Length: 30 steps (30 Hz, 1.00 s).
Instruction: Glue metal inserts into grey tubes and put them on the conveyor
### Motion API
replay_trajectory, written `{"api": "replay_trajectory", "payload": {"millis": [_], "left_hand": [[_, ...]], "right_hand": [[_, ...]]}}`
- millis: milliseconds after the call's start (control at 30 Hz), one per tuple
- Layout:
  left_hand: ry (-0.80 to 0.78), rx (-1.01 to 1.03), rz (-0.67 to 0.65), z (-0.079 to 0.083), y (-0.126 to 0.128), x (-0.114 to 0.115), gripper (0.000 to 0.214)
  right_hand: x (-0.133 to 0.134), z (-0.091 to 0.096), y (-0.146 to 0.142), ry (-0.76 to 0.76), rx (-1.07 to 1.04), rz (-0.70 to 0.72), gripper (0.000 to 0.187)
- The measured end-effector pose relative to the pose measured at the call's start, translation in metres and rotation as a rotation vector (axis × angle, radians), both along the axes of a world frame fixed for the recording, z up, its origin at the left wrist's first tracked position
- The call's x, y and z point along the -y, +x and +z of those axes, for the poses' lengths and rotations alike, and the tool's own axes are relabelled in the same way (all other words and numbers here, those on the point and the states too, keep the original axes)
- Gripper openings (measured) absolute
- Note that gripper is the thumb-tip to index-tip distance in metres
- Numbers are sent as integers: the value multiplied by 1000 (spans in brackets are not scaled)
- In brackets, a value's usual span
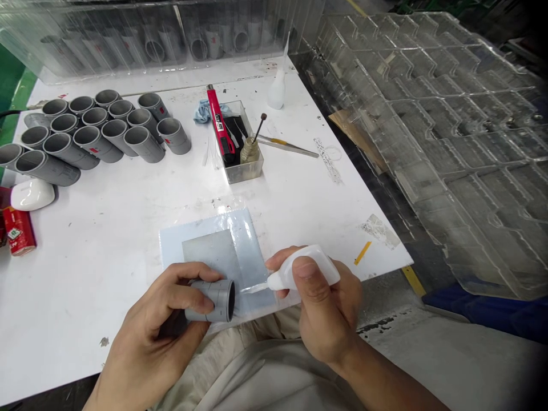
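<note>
- The fingers (pixel 188 273) of my left hand (pixel 171 319) are clenched around one grey tube (pixel 216 299). It lies on its side at the near edge of the blue mat (pixel 201 240), with its open end facing my right hand (pixel 325 314).
- The fingers of my right hand grasp a white squeeze bottle (pixel 299 271), thumb on top, over the near right corner of the mat.
- The nozzle (pixel 253 288) points at the tube's open end. I cannot tell whether the tip touches the rim.
- Status, as I judge it: this one tube is being worked at its mouth and is not yet set down.
- A stack of grey tubes (pixel 94 134) lies on the surface (pixel 107 245), well beyond the mat and to its left. Nothing shows which of them are already treated.
- Straight beyond the mat stands a clear box (pixel 246 168) holding a red tool (pixel 220 125) and a small jar (pixel 249 151).
- A second white bottle (pixel 277 91) stands further beyond the box.
- Clear plastic trays (pixel 449 142) are stacked off the surface, to the right of the mat.
</note>
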<state>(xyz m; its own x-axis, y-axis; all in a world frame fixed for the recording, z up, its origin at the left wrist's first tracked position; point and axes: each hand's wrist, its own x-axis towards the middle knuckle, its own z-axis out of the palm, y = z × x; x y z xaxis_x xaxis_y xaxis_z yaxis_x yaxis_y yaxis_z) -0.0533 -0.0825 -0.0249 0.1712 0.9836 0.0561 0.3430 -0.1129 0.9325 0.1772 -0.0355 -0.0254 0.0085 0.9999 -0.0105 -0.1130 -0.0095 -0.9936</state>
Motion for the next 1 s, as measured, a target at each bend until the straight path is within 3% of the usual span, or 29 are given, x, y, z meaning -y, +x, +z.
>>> {"api": "replay_trajectory", "payload": {"millis": [500, 1000], "left_hand": [[14, 52, 53, -1, 2, -1, 49], [-14, 59, 61, 1, 3, 1, 47]], "right_hand": [[-5, 9, 0, -59, -113, -76, 42], [-3, 6, 3, -90, -111, 30, 42]]}}
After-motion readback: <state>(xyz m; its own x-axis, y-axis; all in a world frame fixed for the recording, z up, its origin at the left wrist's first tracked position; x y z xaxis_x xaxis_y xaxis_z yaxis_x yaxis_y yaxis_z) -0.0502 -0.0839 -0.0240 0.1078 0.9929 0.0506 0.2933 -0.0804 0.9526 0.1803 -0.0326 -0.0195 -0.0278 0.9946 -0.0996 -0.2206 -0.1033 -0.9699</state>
